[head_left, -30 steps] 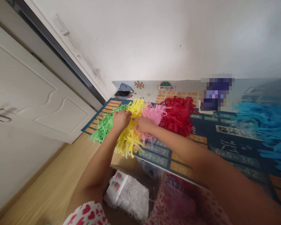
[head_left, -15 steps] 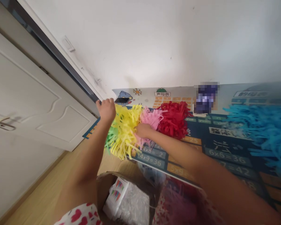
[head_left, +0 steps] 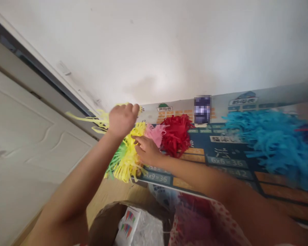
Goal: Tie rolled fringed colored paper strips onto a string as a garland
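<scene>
My left hand (head_left: pixel 124 119) is raised in a fist around yellow paper tassel strips (head_left: pixel 100 119), whose loose ends fly out to its left. Below it, more yellow tassels (head_left: pixel 125 167) lie on the table's near left part, with green tassels (head_left: pixel 116 157) at their left side. My right hand (head_left: pixel 149 148) reaches over the yellow bunch from the right, its fingers apart and partly stretched. Just beyond that hand lie pink tassels (head_left: pixel 155 132), and beside them a bunch of red tassels (head_left: pixel 177 133).
Blue tassels (head_left: pixel 269 136) spread over the right of the printed table mat (head_left: pixel 226 162). A phone-like upright object (head_left: pixel 202 109), blurred out, stands near the wall (head_left: pixel 169 51). Below the table edge, a cardboard box (head_left: pixel 105 218) holds clear plastic packaging (head_left: pixel 150 229). A white door (head_left: pixel 28 136) is at left.
My left hand has come up and now has yellow strips trailing from it. My right hand has shifted from the pink-yellow border onto the yellow tassels, its fingers more spread. The view has shifted somewhat.
</scene>
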Demonstrator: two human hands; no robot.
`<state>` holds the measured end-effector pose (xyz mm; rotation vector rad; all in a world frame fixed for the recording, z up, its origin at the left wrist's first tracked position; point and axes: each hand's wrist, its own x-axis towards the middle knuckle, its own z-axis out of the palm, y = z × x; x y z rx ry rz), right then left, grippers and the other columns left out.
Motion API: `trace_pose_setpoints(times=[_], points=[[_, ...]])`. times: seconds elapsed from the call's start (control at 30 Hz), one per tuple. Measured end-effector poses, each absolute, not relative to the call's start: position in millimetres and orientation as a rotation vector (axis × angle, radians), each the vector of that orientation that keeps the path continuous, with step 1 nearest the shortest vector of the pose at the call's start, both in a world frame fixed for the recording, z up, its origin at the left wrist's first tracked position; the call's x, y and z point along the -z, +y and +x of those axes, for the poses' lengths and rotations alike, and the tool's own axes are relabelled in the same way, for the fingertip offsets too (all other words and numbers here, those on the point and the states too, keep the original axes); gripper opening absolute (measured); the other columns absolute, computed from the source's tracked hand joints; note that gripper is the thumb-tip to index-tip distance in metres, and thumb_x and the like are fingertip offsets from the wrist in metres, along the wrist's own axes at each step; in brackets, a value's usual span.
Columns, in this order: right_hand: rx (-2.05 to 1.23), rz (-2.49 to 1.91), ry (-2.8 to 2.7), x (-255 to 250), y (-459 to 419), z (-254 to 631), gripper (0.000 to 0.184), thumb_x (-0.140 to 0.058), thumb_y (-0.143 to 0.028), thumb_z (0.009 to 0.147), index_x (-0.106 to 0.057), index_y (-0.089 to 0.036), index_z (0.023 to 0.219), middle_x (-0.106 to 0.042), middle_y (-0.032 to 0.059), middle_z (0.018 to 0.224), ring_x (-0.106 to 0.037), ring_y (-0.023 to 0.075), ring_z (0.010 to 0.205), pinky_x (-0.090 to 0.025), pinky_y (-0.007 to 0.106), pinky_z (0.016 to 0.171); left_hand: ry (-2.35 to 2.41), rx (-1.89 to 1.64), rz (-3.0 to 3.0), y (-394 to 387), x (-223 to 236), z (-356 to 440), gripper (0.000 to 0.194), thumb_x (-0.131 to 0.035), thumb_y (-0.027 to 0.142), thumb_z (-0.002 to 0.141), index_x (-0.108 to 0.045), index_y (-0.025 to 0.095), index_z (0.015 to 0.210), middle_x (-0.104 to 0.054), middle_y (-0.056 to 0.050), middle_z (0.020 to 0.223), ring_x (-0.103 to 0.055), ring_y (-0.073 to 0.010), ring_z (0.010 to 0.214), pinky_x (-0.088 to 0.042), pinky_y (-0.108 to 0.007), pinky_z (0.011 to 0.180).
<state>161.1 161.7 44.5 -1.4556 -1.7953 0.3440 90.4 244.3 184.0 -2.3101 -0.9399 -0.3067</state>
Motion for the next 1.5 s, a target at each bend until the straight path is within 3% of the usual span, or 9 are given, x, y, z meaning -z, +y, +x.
trace_pose_setpoints(times=[0.3, 0.43, 0.5, 0.63, 0.77, 0.93, 1.1, 1.27, 1.5], points=[[-0.587, -1.532, -1.319, -16.5, 90.0, 239.1, 0.044, -0.037, -0.016, 0.094, -0.052, -0.019, 0.135, -0.069, 0.0064, 0.11, -0.062, 0.0204, 0.105, -0.051, 0.029, 0.091, -0.627, 0.545, -2.649, 128.4, -79.9, 126.5, 0.03, -0.042, 0.028, 0.096, -0.067, 0.028, 0.112, -0.062, -0.009, 0.069, -0.059, -0.0246, 0.069, -0.036, -0.039, 0.061], [-0.448, -1.726, -0.967, 20.9, 15.2, 318.1, 0.053, -0.038, -0.022, 0.092, -0.042, -0.024, 0.145, -0.063, 0.0088, 0.124, -0.062, 0.0208, 0.109, -0.051, 0.034, 0.093, -0.438, 0.602, -2.748, 93.4, -13.4, 147.4, 0.029, -0.046, 0.023, 0.095, -0.067, 0.028, 0.115, -0.062, -0.007, 0.066, -0.059, -0.023, 0.066, -0.039, -0.038, 0.06], [-0.299, -1.862, -0.813, 40.5, -39.5, 355.9, 0.051, -0.044, -0.028, 0.089, -0.049, -0.024, 0.139, -0.058, 0.0105, 0.133, -0.061, 0.0221, 0.109, -0.051, 0.037, 0.094, -0.328, 0.63, -2.806, 76.3, 16.6, 159.2, 0.026, -0.051, 0.021, 0.092, -0.069, 0.028, 0.11, -0.066, -0.008, 0.073, -0.06, -0.0228, 0.07, -0.041, -0.037, 0.062], [0.319, -2.01, -0.681, 59.5, -137.4, 388.8, 0.038, -0.049, -0.041, 0.088, -0.064, -0.018, 0.115, -0.063, 0.0139, 0.12, -0.057, 0.0295, 0.114, -0.043, 0.051, 0.101, -0.286, 0.766, -2.917, 49.4, 54.3, 170.8, 0.024, -0.058, 0.018, 0.089, -0.07, 0.027, 0.108, -0.07, -0.008, 0.108, -0.061, -0.0245, 0.097, -0.046, -0.039, 0.08], [0.576, -2.001, -0.983, 53.1, -161.4, 351.3, 0.03, -0.052, -0.032, 0.092, -0.062, -0.019, 0.116, -0.066, 0.0138, 0.115, -0.059, 0.0282, 0.111, -0.043, 0.048, 0.097, -0.297, 0.684, -3.039, 32.1, 66.8, 169.0, 0.03, -0.059, 0.019, 0.09, -0.066, 0.025, 0.118, -0.068, -0.008, 0.121, -0.06, -0.0258, 0.109, -0.047, -0.042, 0.091], [-0.071, -1.772, -1.772, 44.0, -99.5, 308.2, 0.036, -0.045, -0.026, 0.097, -0.051, -0.024, 0.133, -0.065, 0.0077, 0.125, -0.059, 0.0204, 0.116, -0.033, 0.046, 0.11, -0.286, 0.611, -3.109, 14.5, 77.0, 161.4, 0.029, -0.063, 0.024, 0.089, -0.068, 0.027, 0.117, -0.068, -0.008, 0.124, -0.057, -0.0276, 0.119, -0.045, -0.045, 0.101], [0.064, -2.07, -1.58, 47.3, -67.2, 329.0, 0.038, -0.049, -0.032, 0.096, -0.055, -0.017, 0.13, -0.055, 0.0159, 0.138, -0.045, 0.0325, 0.132, -0.016, 0.06, 0.113, -0.292, 0.596, -3.2, 13.5, 82.5, 152.1, 0.029, -0.058, 0.025, 0.091, -0.067, 0.031, 0.119, -0.065, -0.006, 0.131, -0.055, -0.0272, 0.125, -0.042, -0.05, 0.105], [-0.11, -1.753, -1.819, 59.3, -94.5, 330.8, 0.051, -0.061, -0.037, 0.088, -0.05, -0.018, 0.134, -0.063, 0.012, 0.128, -0.056, 0.0248, 0.119, -0.028, 0.045, 0.111, -0.33, 0.561, -3.339, 20.0, 73.4, 152.3, 0.036, -0.05, 0.018, 0.094, -0.06, 0.025, 0.128, -0.066, -0.007, 0.129, -0.057, -0.0248, 0.123, -0.042, -0.048, 0.106], [-0.282, -1.777, -1.662, 78.5, -100.0, 332.9, 0.024, -0.048, -0.014, 0.09, -0.065, -0.023, 0.105, -0.073, 0.0046, 0.104, -0.063, 0.02, 0.101, -0.033, 0.04, 0.096, -0.543, 0.798, -3.317, 34.9, 70.8, 125.1, 0.031, -0.045, 0.011, 0.091, -0.063, 0.021, 0.113, -0.074, -0.007, 0.108, -0.064, -0.0225, 0.11, -0.039, -0.047, 0.104]])
